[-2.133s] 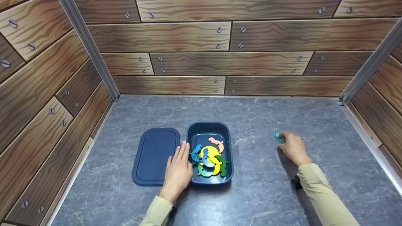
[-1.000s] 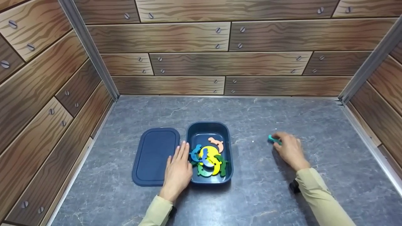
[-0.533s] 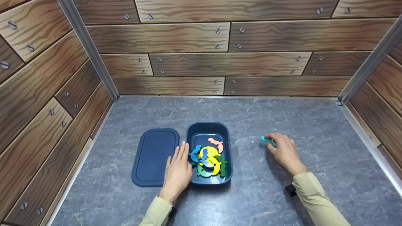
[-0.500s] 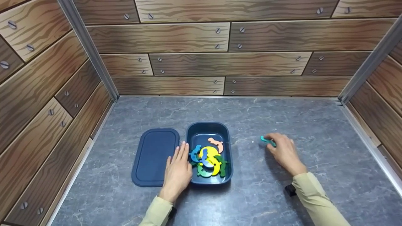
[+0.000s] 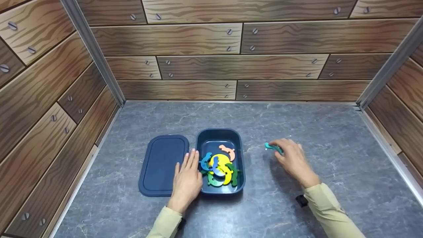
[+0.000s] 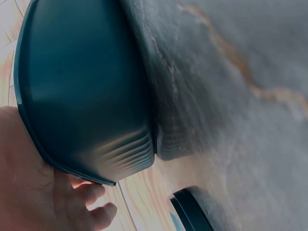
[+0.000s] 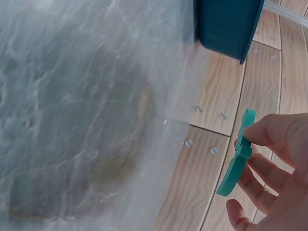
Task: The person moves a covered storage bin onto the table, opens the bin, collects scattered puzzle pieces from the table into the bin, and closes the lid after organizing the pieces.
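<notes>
A dark blue box (image 5: 219, 134) stands on the table, holding several flat, curved pieces in yellow, blue, green and peach (image 5: 228, 152). My left hand (image 5: 187, 181) rests along the box's left rim with straight fingers; the left wrist view shows it against the box's outer wall (image 6: 86, 86). To the right of the box, my right hand (image 5: 292, 160) pinches a teal curved piece (image 5: 273, 147) between thumb and fingers. In the right wrist view this teal piece (image 7: 238, 159) is seen edge-on, above the table.
A flat dark blue lid (image 5: 163, 165) lies left of the box, partly behind the left hand. Wood-patterned walls (image 5: 238, 66) enclose the grey marbled table (image 5: 261, 208) at the back and on both sides.
My right hand has carried the teal piece leftward toward the box. The left hand, the box and the pieces in it have stayed in place.
</notes>
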Tool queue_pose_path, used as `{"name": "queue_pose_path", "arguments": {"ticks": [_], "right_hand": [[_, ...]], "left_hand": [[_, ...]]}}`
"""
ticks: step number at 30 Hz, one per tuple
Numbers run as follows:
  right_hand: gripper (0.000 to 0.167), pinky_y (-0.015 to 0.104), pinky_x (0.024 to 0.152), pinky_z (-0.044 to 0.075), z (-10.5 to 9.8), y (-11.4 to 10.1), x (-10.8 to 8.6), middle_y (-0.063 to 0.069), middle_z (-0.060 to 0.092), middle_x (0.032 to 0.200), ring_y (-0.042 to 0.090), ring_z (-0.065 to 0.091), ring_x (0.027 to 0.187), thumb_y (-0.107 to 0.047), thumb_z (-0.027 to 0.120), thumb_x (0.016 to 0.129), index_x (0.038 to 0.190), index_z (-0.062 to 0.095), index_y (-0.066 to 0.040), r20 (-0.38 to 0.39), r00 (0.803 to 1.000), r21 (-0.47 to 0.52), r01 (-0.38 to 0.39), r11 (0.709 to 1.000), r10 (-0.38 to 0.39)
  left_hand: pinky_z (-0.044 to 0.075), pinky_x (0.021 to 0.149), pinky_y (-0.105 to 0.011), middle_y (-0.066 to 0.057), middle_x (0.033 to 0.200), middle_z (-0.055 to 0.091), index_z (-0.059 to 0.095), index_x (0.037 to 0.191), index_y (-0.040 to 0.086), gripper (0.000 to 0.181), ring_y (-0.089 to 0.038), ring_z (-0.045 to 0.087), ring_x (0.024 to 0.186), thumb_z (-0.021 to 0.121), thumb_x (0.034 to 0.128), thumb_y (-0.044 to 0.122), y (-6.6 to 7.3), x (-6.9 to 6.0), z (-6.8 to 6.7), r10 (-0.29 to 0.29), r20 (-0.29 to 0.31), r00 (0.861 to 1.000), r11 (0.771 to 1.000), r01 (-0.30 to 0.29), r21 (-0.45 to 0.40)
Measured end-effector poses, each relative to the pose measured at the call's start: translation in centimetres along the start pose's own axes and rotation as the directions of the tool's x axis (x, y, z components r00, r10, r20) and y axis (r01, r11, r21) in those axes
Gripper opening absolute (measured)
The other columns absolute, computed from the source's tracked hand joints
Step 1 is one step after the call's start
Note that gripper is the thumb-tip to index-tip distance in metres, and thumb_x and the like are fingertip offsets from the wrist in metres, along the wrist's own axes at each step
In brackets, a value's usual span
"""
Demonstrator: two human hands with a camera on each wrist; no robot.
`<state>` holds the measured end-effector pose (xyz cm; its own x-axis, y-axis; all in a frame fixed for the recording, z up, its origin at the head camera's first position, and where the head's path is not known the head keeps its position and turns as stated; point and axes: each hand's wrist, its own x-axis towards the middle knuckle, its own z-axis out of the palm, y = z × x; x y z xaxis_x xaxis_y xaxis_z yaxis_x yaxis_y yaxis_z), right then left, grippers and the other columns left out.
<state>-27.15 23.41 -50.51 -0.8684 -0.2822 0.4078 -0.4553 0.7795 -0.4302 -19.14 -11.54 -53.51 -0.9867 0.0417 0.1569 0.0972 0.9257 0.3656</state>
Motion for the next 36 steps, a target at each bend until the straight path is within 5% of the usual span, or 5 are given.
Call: {"name": "queue_pose_path", "arguments": {"ticks": [11, 26, 36], "right_hand": [[0.029, 0.045, 0.079, 0.037, -0.5, -2.1, 0.4, 0.003, 0.068, 0.106, 0.024, 0.056, 0.091, -0.002, 0.073, 0.086, 0.112, 0.072, -0.014, 0.008, 0.999, 0.045, 0.05, 0.998, -0.051], [0.031, 0.036, 0.074, 0.032, -0.7, -5.1, 1.2, 0.0, 0.069, 0.104, 0.018, 0.056, 0.085, 0.0, 0.076, 0.083, 0.111, 0.072, -0.013, -0.094, 0.981, 0.092, 0.177, 0.98, -0.168], [0.027, 0.034, 0.074, 0.03, -0.3, -7.0, 1.6, -0.004, 0.068, 0.104, 0.015, 0.054, 0.087, -0.005, 0.074, 0.087, 0.112, 0.072, -0.015, -0.073, 0.976, 0.111, 0.211, 0.971, -0.204]], "left_hand": [[0.019, 0.115, -0.056, -0.002, 0.161, 0.023, 0.03, 0.156, 0.012, 0.059, -0.025, 0.02, 0.147, 0.047, 0.0996, 0.015, 0.0, -0.1, 0.0, 0.011, -0.015, 1.0, 1.0, -0.011, -0.012], [0.017, 0.116, -0.055, -0.001, 0.162, 0.022, 0.029, 0.156, 0.013, 0.059, -0.024, 0.02, 0.147, 0.046, 0.0999, 0.016, 0.0, 0.0, 0.0, 0.001, -0.008, 1.0, 1.0, -0.001, -0.003], [0.018, 0.115, -0.056, 0.0, 0.161, 0.023, 0.031, 0.156, 0.013, 0.059, -0.024, 0.022, 0.147, 0.047, 0.0991, 0.015, 0.0, -0.1, 0.1, 0.004, -0.019, 1.0, 1.0, -0.004, -0.013]]}}
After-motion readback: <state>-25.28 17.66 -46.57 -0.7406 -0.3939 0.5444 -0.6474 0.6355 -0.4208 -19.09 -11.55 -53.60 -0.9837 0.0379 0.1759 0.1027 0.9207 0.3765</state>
